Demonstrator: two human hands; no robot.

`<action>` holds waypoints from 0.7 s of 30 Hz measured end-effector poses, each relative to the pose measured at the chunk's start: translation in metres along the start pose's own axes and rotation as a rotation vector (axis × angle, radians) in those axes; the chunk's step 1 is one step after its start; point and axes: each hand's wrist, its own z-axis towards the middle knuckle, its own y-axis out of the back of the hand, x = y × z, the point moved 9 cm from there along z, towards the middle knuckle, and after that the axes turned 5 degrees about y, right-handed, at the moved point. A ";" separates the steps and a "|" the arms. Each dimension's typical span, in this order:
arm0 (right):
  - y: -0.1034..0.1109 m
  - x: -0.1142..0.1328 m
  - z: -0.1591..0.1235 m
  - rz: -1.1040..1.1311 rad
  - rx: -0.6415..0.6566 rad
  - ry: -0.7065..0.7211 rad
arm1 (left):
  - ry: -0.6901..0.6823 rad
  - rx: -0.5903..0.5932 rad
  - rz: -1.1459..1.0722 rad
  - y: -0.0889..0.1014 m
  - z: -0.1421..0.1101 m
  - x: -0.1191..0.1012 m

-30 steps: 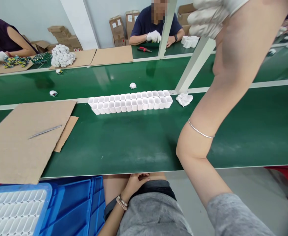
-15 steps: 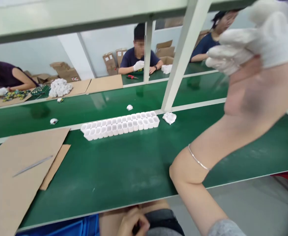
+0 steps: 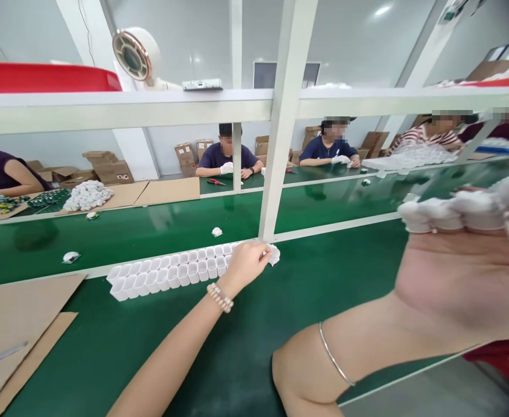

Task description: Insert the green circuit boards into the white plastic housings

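Note:
My left hand (image 3: 248, 263), bare with a beaded bracelet, reaches to the right end of the white cup rows (image 3: 167, 277). Its fingers are pressed together at a crumpled white piece (image 3: 274, 255), partly hidden behind them. Close to the camera on the right is my raised right hand (image 3: 463, 255), palm facing me. White finger cots (image 3: 480, 209) cover its fingers, which are bent and side by side with small gaps. Nothing shows in that palm. A thin silver bangle sits on the forearm, and the elbow rests on the green bench (image 3: 220, 359).
A white post (image 3: 280, 133) rises just beyond my left hand. Cardboard (image 3: 24, 307) with a thin metal tool (image 3: 1, 356) lies at left. Small white-topped parts (image 3: 217, 232) dot the green strip beyond the rail. Several co-workers sit opposite, near a white heap (image 3: 88, 195).
My left hand has come up from my lap to the crumpled white piece. My right hand sits lower in view with its fingers less curled. The camera has tilted upward.

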 end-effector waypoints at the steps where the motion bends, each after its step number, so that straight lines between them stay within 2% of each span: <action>1: 0.001 0.001 0.002 0.033 -0.037 0.013 | -0.004 0.000 0.006 -0.009 0.019 0.003; 3: 0.006 -0.001 0.006 0.068 -0.105 0.006 | -0.008 0.018 0.014 -0.026 0.045 0.008; 5: 0.012 -0.006 0.009 0.054 -0.150 -0.011 | -0.014 0.061 0.017 -0.040 0.056 0.013; 8: 0.017 -0.010 0.010 0.072 -0.180 0.004 | -0.029 0.144 0.022 -0.055 0.057 0.014; 11: 0.016 -0.014 0.009 0.127 -0.194 -0.015 | -0.045 0.173 0.017 -0.053 0.053 0.011; 13: 0.013 -0.014 0.008 0.139 -0.185 -0.029 | -0.040 0.136 0.003 -0.036 0.050 0.012; 15: 0.008 -0.014 0.008 0.136 -0.159 -0.038 | -0.020 0.072 -0.012 -0.007 0.046 0.018; 18: -0.002 -0.017 0.011 0.135 -0.120 -0.033 | 0.024 -0.031 -0.025 0.051 0.028 0.038; 21: -0.032 -0.039 0.013 0.142 -0.023 -0.036 | 0.094 -0.147 -0.037 0.114 -0.005 0.070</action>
